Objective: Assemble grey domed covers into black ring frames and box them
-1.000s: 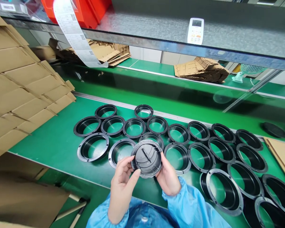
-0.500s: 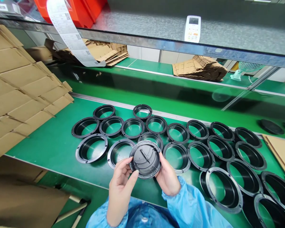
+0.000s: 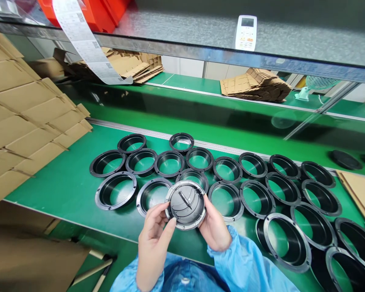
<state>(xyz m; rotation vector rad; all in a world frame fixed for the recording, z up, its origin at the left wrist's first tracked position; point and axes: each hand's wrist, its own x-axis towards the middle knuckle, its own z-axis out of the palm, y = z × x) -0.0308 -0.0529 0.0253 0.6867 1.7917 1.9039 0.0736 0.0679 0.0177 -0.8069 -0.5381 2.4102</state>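
Note:
Between my two hands is a round black plastic piece [image 3: 186, 207], with a flanged rim and a disc inside that carries a raised bar and curved lines. Its face tilts up toward me. My left hand [image 3: 156, 233] grips the rim from the left, thumb at the lower edge. On the other side my right hand [image 3: 214, 225] wraps the rim, with its fingertips hidden behind the piece. Just beyond it, partly covered, lies an open black ring [image 3: 192, 174] on the green table [image 3: 69, 178].
Several black flanged rings [image 3: 169, 164] cover the table, some stacked at the right near a larger ring [image 3: 287, 242]. Folded cardboard [image 3: 21, 109] stands at the left. A shelf [image 3: 182, 28] overhead holds a white remote [image 3: 246, 32] and a red bin [image 3: 106, 16]; a paper strip [image 3: 82, 36] hangs down.
The view has shifted very slightly. Both hands keep the same grip on the round black piece, which looks almost unmoved.

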